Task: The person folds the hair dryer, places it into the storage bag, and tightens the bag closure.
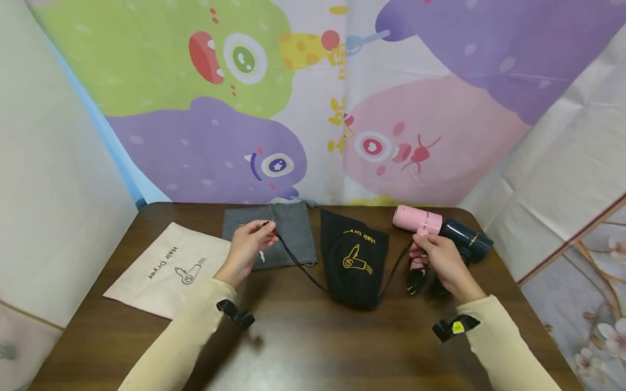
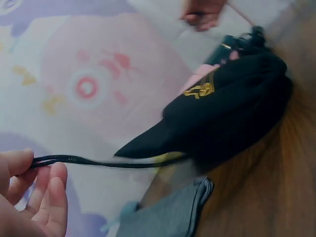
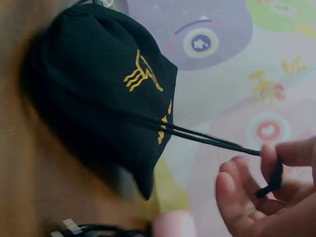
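Left hand (image 1: pixel 246 247) and right hand (image 1: pixel 444 260), well apart, pinch opposite drawstrings (image 2: pixel 133 165) of the black hair-dryer pouch (image 1: pixel 354 282) toward the far edge of the worktop (image 1: pixel 313 347), which uneven pulling could drag sideways.

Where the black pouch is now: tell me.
In the head view, the black pouch is just right of centre, between the gray pouch and the pink hair dryer.

head: bright, diffuse light | soft shadow beside left sleeve (image 1: pixel 168 347), pale sheen on table (image 1: pixel 323 347) near bottom edge | left wrist: dimmer, hazy, backdrop (image 2: pixel 108 118) out of focus, black bag (image 2: pixel 237 103) blurred | right wrist: dim, bag's lower left edge smeared
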### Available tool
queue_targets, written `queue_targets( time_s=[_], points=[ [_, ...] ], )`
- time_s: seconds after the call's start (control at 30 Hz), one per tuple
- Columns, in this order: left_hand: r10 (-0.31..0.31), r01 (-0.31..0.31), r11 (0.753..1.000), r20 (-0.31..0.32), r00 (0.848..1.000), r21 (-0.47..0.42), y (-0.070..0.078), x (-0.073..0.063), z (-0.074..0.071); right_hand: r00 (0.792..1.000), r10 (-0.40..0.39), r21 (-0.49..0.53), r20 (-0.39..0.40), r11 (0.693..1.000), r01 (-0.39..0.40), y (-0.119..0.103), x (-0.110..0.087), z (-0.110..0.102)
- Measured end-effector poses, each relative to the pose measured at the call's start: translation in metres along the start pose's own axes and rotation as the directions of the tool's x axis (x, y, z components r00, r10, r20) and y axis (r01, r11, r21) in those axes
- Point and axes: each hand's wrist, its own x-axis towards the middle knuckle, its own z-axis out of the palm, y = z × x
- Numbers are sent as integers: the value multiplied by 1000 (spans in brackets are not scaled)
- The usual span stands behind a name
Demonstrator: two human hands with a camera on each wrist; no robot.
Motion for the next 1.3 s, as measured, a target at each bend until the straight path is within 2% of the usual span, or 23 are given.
queue_targets(
  time_s=[0.1, 0.2, 0.3, 0.37, 0.5, 0.57, 0.67, 0.77, 0.83, 0.9, 1.07, 1.17, 1.3],
  points=[
    [44, -48, 991, 33, 998, 125, 7, 10, 25, 999, -36, -174, 23, 984, 40, -11, 17, 18],
    [80, -111, 967, 140, 987, 230, 9, 21, 58, 998, -40, -308, 46, 950, 52, -17, 33, 34],
    [88, -177, 923, 263, 961, 340, 7, 33, 89, 997, -19, -388, 73, 920, 46, -16, 48, 44],
    [84, -227, 869, 320, 944, 440, 2, 40, 104, 996, -7, -405, 93, 913, 45, -11, 58, 49],
    [87, -296, 751, 356, 930, 590, -9, 49, 116, 992, -3, -386, 125, 921, 52, 2, 69, 51],
    [102, -321, 704, 357, 929, 634, -11, 49, 117, 991, -15, -367, 131, 928, 63, 6, 69, 51],
    [113, -337, 660, 355, 928, 672, -11, 50, 118, 989, -64, -378, 137, 919, 112, 9, 68, 51],
    [110, -350, 630, 366, 924, 693, -11, 51, 119, 978, -151, -441, 146, 875, 201, 9, 69, 51],
    [117, -366, 620, 379, 918, 694, -11, 52, 119, 965, -206, -477, 163, 840, 260, 8, 69, 50],
    [117, -362, 630, 378, 918, 687, -12, 52, 118, 953, -242, -498, 183, 813, 302, 6, 69, 48],
    [109, -336, 673, 362, 926, 659, -13, 51, 107, 948, -248, -488, 199, 814, 316, 4, 70, 41],
    [104, -333, 693, 369, 924, 639, -10, 50, 96, 949, -248, -486, 194, 816, 313, 5, 70, 38],
    [100, -320, 726, 367, 925, 609, -2, 50, 81, 958, -244, -494, 150, 821, 286, 5, 70, 33]
  ],
)
